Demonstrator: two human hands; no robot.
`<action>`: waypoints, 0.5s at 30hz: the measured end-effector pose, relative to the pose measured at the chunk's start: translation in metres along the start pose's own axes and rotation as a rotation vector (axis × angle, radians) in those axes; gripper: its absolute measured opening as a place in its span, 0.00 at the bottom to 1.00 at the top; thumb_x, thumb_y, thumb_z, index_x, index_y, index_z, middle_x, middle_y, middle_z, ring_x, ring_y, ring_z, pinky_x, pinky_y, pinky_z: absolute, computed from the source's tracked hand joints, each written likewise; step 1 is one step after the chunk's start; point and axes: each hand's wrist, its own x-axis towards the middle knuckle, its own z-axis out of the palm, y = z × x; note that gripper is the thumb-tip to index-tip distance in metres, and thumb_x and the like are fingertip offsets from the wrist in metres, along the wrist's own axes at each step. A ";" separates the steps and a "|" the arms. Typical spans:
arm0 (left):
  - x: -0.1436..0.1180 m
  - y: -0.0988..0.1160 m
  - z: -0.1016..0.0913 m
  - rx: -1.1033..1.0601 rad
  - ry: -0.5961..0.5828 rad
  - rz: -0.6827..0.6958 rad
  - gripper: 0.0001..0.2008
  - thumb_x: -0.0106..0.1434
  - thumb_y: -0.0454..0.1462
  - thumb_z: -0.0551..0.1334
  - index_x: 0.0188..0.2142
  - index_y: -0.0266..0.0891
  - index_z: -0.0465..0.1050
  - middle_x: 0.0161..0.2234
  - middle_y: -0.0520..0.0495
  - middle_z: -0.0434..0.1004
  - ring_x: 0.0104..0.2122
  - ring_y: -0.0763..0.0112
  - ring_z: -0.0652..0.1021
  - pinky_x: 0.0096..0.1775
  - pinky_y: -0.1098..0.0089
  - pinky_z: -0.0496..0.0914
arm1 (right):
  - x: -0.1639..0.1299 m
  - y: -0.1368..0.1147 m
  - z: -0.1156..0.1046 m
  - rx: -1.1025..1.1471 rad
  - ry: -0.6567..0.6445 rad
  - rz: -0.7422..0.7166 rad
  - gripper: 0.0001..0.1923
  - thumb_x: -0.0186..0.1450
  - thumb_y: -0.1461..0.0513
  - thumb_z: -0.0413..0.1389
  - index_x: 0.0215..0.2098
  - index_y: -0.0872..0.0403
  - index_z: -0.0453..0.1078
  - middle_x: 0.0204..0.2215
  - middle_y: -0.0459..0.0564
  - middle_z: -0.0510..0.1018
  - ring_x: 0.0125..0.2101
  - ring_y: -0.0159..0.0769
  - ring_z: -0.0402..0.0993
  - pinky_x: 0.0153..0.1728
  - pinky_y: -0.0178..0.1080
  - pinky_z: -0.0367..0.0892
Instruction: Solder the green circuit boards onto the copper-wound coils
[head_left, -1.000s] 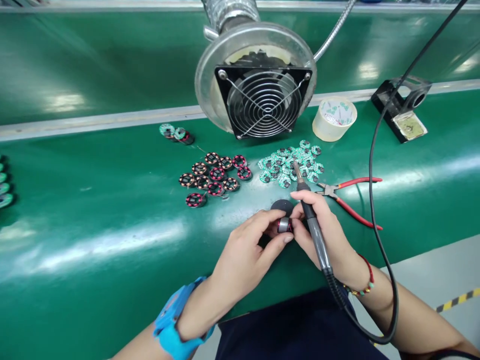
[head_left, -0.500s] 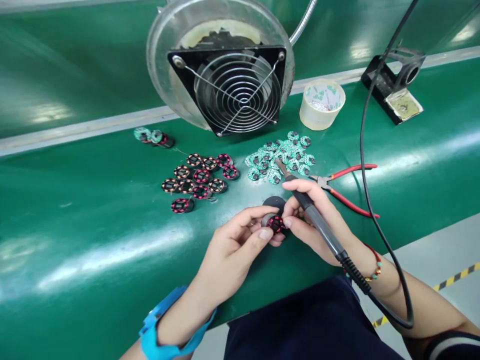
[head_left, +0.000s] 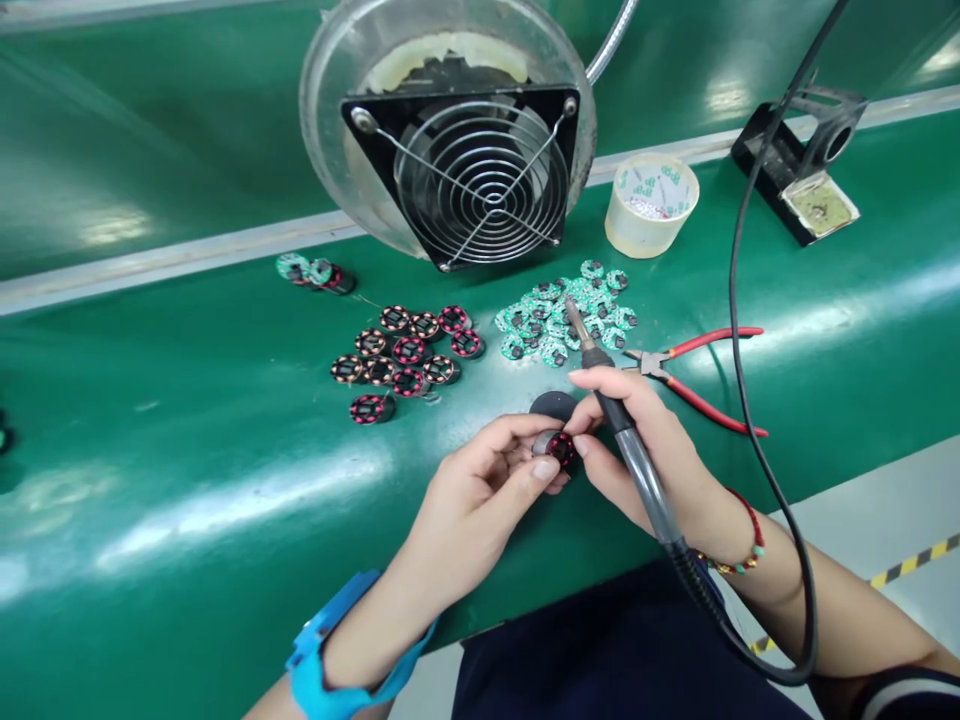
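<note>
left fingers (head_left: 529, 482) around coil ring (head_left: 555, 449) (pink-dotted)

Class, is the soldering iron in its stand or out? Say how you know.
Out. The right hand holds the soldering iron, and the stand sits apart from it, farther back on the green bench.
</note>
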 end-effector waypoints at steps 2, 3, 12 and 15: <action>-0.001 -0.002 0.000 0.042 0.005 0.013 0.10 0.63 0.38 0.65 0.43 0.37 0.75 0.29 0.52 0.80 0.29 0.76 0.79 0.33 0.77 0.75 | 0.000 0.000 0.001 -0.052 0.005 -0.019 0.22 0.66 0.71 0.52 0.56 0.49 0.59 0.36 0.44 0.76 0.36 0.31 0.77 0.42 0.37 0.75; -0.001 -0.003 -0.001 0.071 0.010 0.022 0.10 0.63 0.39 0.65 0.43 0.38 0.75 0.30 0.52 0.80 0.29 0.76 0.79 0.33 0.77 0.75 | 0.000 0.001 0.002 -0.081 0.004 -0.032 0.22 0.66 0.70 0.52 0.56 0.49 0.60 0.36 0.44 0.76 0.37 0.31 0.77 0.43 0.38 0.75; -0.003 -0.009 -0.001 0.343 0.028 0.102 0.09 0.64 0.41 0.64 0.43 0.41 0.75 0.31 0.53 0.79 0.29 0.75 0.77 0.33 0.75 0.72 | -0.005 0.004 0.002 -0.233 -0.089 -0.057 0.18 0.69 0.68 0.50 0.57 0.52 0.60 0.39 0.47 0.77 0.38 0.33 0.75 0.42 0.37 0.72; -0.002 -0.011 0.000 0.426 0.040 0.119 0.08 0.63 0.40 0.64 0.42 0.41 0.76 0.31 0.53 0.79 0.28 0.75 0.77 0.32 0.75 0.71 | -0.005 0.004 0.004 -0.331 -0.105 -0.072 0.15 0.71 0.67 0.48 0.55 0.52 0.62 0.37 0.48 0.76 0.36 0.35 0.75 0.39 0.39 0.72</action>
